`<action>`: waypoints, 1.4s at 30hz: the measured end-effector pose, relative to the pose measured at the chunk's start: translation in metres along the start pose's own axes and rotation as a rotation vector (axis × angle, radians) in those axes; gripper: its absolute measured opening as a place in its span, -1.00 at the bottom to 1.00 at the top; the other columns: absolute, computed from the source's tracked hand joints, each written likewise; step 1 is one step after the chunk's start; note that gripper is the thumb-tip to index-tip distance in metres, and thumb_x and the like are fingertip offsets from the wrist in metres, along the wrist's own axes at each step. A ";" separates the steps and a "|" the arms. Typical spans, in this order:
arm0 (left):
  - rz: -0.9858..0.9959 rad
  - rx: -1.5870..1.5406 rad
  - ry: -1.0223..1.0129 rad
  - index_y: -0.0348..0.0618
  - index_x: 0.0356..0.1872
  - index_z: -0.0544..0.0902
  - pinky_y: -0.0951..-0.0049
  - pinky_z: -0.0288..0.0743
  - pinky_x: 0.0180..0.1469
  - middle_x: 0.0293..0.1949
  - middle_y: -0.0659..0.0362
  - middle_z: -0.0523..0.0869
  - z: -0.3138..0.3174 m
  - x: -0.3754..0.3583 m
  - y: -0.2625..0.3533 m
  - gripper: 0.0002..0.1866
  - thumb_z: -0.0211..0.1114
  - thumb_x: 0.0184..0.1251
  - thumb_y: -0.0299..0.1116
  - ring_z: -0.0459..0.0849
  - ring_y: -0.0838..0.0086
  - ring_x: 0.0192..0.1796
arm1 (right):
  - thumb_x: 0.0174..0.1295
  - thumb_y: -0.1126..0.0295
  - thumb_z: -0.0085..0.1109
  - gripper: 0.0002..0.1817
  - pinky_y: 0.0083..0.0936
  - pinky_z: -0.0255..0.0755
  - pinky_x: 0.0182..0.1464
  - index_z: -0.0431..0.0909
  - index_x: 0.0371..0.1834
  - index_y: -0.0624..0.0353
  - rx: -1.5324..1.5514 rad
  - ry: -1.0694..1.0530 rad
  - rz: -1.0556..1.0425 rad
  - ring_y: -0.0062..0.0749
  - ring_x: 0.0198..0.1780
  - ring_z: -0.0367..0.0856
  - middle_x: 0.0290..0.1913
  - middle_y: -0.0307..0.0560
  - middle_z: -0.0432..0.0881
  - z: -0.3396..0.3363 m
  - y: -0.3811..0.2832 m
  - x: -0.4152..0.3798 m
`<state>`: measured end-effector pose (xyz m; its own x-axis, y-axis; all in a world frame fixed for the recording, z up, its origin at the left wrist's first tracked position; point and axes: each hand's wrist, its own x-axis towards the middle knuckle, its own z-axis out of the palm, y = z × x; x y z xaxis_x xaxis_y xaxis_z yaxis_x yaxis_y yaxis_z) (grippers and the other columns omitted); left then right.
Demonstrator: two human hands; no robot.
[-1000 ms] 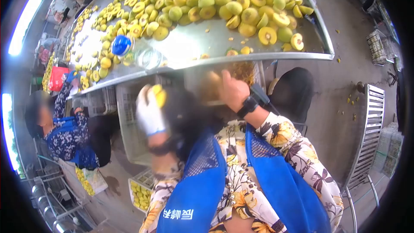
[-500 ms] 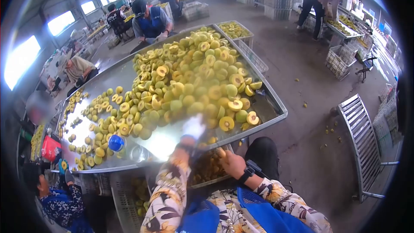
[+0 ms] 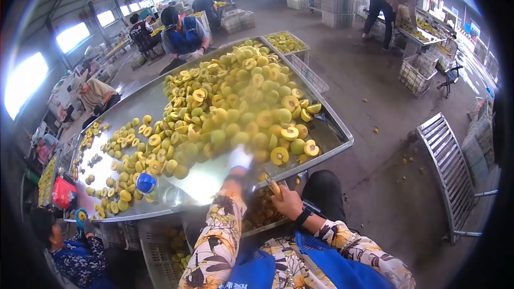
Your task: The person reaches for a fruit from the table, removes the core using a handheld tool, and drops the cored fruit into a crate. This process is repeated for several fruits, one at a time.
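A metal table [image 3: 193, 186] holds a large pile of halved yellow-green fruit [image 3: 230, 101]. My left hand [image 3: 240, 160], in a white glove, is at the pile's near edge; it is blurred, so its fingers and anything in them cannot be made out. My right hand [image 3: 289, 203], bare with a black band at the wrist, is closed around the wooden handle of a tool [image 3: 275, 187] just off the table's front edge. Below, between my arms, a crate [image 3: 262, 208] holds brownish pieces. A bottle with a blue cap [image 3: 145, 183] lies on the table to the left.
A co-worker [image 3: 75, 246] sits at the near left, near a red bag [image 3: 64, 192]. Another person [image 3: 184, 35] sits across the table. A slatted metal rack [image 3: 447, 166] stands on the right. Plastic crates [image 3: 420, 75] stand farther back.
My right hand has turned slightly, and more of the wooden-handled tool shows. My left hand remains by the pile's near edge. The view has shifted slightly.
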<state>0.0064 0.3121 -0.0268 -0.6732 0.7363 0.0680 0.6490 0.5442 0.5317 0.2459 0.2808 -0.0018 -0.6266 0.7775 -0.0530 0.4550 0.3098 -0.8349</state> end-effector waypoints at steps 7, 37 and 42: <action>-0.253 -0.835 -0.148 -0.30 -0.18 0.54 0.57 0.48 -0.47 -0.45 0.19 0.62 -0.046 -0.062 0.037 -0.66 0.28 -0.05 -0.41 0.56 0.55 -0.51 | 0.10 0.10 0.15 -0.61 -0.36 0.39 -0.49 0.42 -0.26 0.23 0.166 0.119 -0.007 -0.15 -0.55 0.53 -0.50 0.09 0.56 -0.007 0.012 0.012; -0.192 -1.040 0.288 -0.17 -0.08 0.46 0.45 0.46 -0.14 -0.22 0.12 0.54 0.004 -0.171 -0.052 -0.66 0.04 0.33 -0.11 0.54 0.45 -0.18 | 0.13 0.31 0.07 -0.71 -0.01 0.33 -0.28 0.28 -0.25 0.30 -0.112 -0.360 -0.120 0.28 -0.34 0.48 -0.47 0.35 0.51 0.046 -0.024 -0.018; -0.218 -0.950 0.339 -0.21 -0.09 0.51 0.50 0.45 -0.14 -0.15 0.13 0.54 -0.026 -0.178 -0.023 -0.60 0.04 0.34 -0.05 0.53 0.49 -0.15 | 0.13 0.37 0.03 -0.74 0.02 0.34 -0.33 0.24 -0.28 0.32 -0.151 -0.359 -0.098 0.28 -0.39 0.49 -0.52 0.36 0.50 0.054 -0.025 -0.025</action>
<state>0.1025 0.1581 -0.0292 -0.9029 0.4275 0.0460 0.0516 0.0015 0.9987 0.2160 0.2239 -0.0097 -0.8407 0.5079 -0.1879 0.4536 0.4708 -0.7567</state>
